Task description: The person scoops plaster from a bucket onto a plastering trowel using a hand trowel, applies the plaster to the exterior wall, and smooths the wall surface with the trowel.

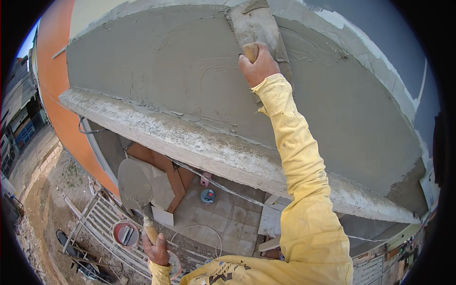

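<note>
My right hand [260, 66] is closed around the wooden handle of a plastering trowel [259, 27]. Its flat, mortar-smeared blade lies against the wet grey plaster [190, 61] near the top of the wall, with a ridge of mortar along its right edge. Low on the left, my left hand [158, 251] grips the wooden handle of a mason's trowel [135, 183]. That one has a broad, rounded grey blade coated in mortar, pointing up and away from the wall. Both arms wear yellow sleeves.
Below the plaster runs a rough concrete ledge [180, 130]. A bamboo scaffold [107, 218] bears a red bucket [126, 233] with a tool in it. A blue-green container [207, 196] stands on the tiled floor far below. An orange wall [54, 71] borders the left; a motorbike [85, 261] stands lower left.
</note>
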### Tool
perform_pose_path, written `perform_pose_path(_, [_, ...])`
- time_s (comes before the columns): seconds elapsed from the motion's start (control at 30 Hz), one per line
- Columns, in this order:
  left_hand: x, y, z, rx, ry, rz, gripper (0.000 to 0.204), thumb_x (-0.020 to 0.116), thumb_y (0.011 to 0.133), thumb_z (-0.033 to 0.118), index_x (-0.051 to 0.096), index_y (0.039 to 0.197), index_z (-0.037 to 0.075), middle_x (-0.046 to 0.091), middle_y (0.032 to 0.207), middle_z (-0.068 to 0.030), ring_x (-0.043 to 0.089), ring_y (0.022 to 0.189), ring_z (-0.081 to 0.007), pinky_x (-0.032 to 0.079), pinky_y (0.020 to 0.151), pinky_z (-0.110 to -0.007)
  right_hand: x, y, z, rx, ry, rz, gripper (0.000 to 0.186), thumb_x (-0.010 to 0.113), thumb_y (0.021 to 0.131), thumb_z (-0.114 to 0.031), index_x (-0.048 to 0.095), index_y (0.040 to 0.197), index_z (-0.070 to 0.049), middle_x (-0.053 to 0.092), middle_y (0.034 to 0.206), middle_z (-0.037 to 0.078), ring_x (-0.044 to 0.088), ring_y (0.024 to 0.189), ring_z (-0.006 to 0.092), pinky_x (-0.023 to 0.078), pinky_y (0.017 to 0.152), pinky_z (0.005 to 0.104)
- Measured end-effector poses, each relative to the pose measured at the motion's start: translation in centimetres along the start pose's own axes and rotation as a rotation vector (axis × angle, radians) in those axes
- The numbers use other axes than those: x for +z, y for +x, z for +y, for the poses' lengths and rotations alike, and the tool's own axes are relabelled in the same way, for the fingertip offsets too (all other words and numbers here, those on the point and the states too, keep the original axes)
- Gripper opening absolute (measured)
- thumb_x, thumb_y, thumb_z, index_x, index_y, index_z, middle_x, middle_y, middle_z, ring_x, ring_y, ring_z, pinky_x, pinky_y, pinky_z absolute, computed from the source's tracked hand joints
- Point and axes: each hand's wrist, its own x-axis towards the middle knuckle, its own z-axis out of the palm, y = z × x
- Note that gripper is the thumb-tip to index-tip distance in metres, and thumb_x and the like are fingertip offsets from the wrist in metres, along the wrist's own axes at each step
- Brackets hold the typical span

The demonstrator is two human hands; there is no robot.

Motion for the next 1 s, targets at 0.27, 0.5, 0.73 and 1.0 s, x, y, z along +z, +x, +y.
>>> perform_pose_path(0.27, [4.7, 0.4, 1.0, 0.048, -0.034, -0.195, 0.047, 0.063, 0.09, 0.02, 0.046, 0.129, 0.0, 0.053, 0.077, -0.0017, 0.045, 0.048, -0.0068, 0.037, 0.041, -0.021, -7.6, -5.6, 6.1, 0.108, 0.061, 0.286, 0.053, 0.061, 0.086, -0.027, 0.042, 0.126, 0.002, 0.065, 0.101, 0.029, 0.065, 0.093, 0.0475, 0.052, 0.086, 0.0481])
perform_pose_path(0.5, [7.5, -0.3, 1.7, 0.111, -0.062, -0.264, 0.042, 0.063, 0.09, 0.018, 0.047, 0.124, 0.0, 0.054, 0.077, -0.0023, 0.046, 0.048, -0.0075, 0.037, 0.041, -0.022, -10.9, -10.3, 10.4, 0.168, 0.075, 0.472, 0.043, 0.062, 0.087, -0.025, 0.045, 0.117, 0.001, 0.065, 0.092, 0.027, 0.066, 0.086, 0.0454, 0.053, 0.079, 0.0478])
perform_pose_path(0.73, [8.3, -1.2, 3.7, 0.052, -0.065, -0.31, 0.039, 0.066, 0.087, 0.02, 0.047, 0.115, 0.001, 0.052, 0.069, -0.0024, 0.048, 0.048, -0.0094, 0.038, 0.042, -0.023, -13.7, -14.8, 12.7, 0.292, 0.019, 0.701, 0.045, 0.065, 0.086, -0.023, 0.047, 0.118, 0.003, 0.061, 0.097, 0.022, 0.063, 0.087, 0.0365, 0.05, 0.081, 0.0424])
perform_pose_path(1.0, [13.9, -3.4, 8.9, -0.164, -0.557, -0.593, 0.048, 0.079, 0.078, 0.026, 0.045, 0.106, 0.006, 0.058, 0.084, -0.0082, 0.06, 0.075, -0.0206, 0.05, 0.06, -0.034, -10.7, -23.4, 3.8, 0.076, 0.476, 0.154, 0.043, 0.069, 0.085, -0.017, 0.048, 0.118, -0.001, 0.061, 0.097, 0.014, 0.064, 0.08, 0.0272, 0.051, 0.074, 0.0363])
